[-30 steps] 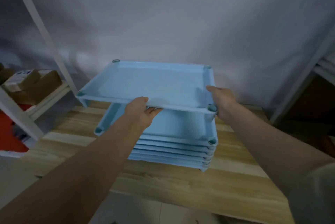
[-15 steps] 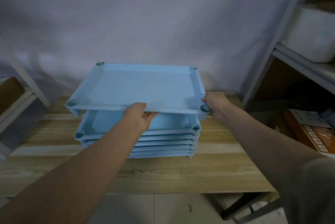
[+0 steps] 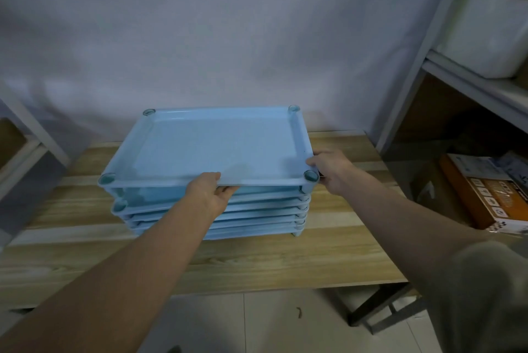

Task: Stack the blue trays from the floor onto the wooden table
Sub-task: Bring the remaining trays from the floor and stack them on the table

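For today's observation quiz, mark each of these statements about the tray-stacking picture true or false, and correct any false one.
1. Both hands hold the top blue tray. True.
2. The stack of trays stands on the floor. False: it stands on the wooden table.
3. The left hand grips the tray's near edge. True.
4. The right hand rests flat on the table. False: it holds the tray's right near corner.
5. A white box sits on the shelf at right. True.
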The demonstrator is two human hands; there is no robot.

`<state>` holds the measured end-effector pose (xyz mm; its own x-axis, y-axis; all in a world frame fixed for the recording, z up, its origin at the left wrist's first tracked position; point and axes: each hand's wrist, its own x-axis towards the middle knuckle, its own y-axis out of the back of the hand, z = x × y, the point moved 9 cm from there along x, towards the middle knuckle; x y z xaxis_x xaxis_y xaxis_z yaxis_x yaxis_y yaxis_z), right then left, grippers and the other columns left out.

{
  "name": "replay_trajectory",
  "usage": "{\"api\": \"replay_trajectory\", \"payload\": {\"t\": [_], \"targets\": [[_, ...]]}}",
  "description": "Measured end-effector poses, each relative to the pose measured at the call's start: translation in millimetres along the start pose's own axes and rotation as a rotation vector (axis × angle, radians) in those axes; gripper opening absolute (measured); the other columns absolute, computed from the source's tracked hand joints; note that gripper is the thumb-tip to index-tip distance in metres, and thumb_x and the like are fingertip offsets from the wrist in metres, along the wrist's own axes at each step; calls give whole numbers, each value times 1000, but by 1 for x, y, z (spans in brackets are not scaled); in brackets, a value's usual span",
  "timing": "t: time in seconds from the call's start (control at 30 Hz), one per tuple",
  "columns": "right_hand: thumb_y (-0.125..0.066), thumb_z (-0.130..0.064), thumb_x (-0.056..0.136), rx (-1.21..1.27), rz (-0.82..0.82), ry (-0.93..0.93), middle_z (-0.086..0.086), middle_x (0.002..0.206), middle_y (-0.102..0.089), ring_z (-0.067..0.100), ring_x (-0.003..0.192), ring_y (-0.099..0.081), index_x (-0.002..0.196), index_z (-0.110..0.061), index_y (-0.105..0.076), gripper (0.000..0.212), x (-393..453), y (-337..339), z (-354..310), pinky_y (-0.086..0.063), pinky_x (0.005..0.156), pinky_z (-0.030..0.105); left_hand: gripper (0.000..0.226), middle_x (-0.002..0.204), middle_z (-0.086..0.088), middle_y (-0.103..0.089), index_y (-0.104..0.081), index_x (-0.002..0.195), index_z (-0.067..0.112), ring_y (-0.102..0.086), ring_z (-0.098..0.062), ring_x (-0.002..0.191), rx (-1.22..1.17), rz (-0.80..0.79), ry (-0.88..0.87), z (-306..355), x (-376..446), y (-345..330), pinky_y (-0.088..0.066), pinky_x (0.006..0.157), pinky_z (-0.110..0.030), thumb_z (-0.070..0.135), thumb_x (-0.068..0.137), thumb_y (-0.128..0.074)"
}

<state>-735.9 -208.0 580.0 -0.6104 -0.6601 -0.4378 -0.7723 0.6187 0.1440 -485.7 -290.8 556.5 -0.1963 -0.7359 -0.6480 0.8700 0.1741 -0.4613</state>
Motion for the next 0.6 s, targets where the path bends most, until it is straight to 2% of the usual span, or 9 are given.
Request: {"api": "replay_trajectory", "payload": {"t": [0.1,0.3,0.43,0.6], "targets": [[-55,1,92,16,-3,0,6,90,-64,24,89,-63,97,-15,-61,18,0,-1,0,-56,87,39,24,121,-20,-58,-52,122,-1,-58,-35,115,-14,13,4,-3,3,4,-49,95,-50,-2,99,-45],[-55,0,92,41,-7,-4,7,94,-66,25,91,-65,105,-16,-62,22,5,-7,1,-56,81,36,31,126,-20,-58,-50,129,-3,-59,-34,114,-3,26,7,-4,10,10,-50,94,-48,0,98,-48],[-54,0,93,18,9,-4,9,102,-67,28,98,-66,101,-17,-62,20,7,-9,2,-56,88,41,31,124,-21,-58,-50,129,-3,-59,-35,113,2,31,2,-4,10,11,-52,91,-49,-1,98,-48],[-52,0,93,-50,14,22,5,91,-65,29,102,-65,98,-18,-61,21,9,-10,0,-54,93,46,32,125,-22,-58,-50,130,-3,-59,-35,113,2,32,10,-4,10,11,-52,91,-49,-1,98,-48]]}}
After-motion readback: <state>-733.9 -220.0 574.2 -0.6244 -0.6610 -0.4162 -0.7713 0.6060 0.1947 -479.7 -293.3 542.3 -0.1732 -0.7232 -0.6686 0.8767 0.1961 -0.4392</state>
